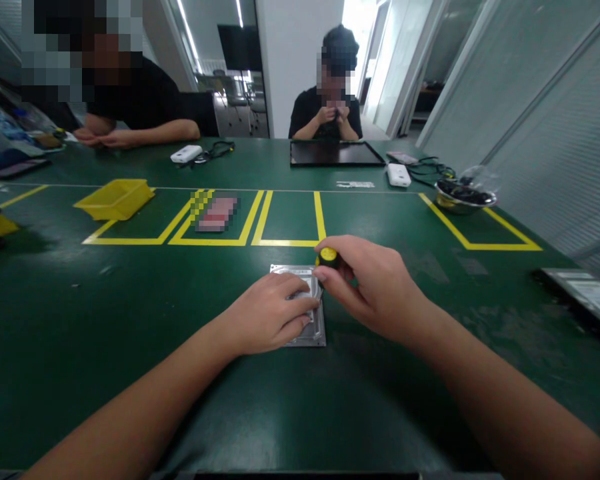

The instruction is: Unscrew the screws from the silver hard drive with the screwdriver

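Note:
A flat silver metal device, like a hard drive (316,328), lies on the green table (80,320) in front of me. My left hand (270,312) rests on top of it with fingers curled and pressed down, holding it in place. My right hand (373,287) is closed around a screwdriver with a yellow and black handle (327,256), held upright at the drive's far right corner. The tip of the tool is hidden by my fingers.
A yellow bin (116,198) sits at the left among yellow taped squares (287,227). A metal bowl (464,196) stands at the right, a black tray (334,154) and white devices farther back. Two people sit across the table. A flat part (583,293) lies at the right edge.

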Available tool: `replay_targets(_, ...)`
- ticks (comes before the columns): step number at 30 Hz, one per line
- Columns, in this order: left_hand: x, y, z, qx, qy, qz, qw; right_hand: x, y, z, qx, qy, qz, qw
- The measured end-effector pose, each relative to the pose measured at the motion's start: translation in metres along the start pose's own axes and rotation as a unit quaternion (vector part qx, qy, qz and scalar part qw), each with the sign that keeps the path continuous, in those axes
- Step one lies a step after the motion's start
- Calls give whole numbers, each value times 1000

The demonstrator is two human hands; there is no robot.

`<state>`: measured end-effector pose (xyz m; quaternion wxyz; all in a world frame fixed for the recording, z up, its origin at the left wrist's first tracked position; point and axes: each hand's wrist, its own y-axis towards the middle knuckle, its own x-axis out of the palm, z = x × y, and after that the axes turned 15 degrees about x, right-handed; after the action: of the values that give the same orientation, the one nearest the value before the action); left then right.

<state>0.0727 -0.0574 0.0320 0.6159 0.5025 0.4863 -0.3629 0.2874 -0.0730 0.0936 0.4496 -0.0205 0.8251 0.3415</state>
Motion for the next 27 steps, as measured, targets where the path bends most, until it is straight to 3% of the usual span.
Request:
replay_targets(9,2,-5,-5,-9,-55,28,998,-23,23,-22,56,-74,-147,985)
replay_targets(16,5,-8,-7,-17,-81,56,995,-28,33,-24,-17,-67,-112,991)
replay_targets(22,5,-10,-10,-11,-85,74,994,-30,35,-31,24,-27,-151,988)
replay_targets(27,2,-14,-11,-12,-97,73,993,-27,35,-27,44,-24,-128,991)
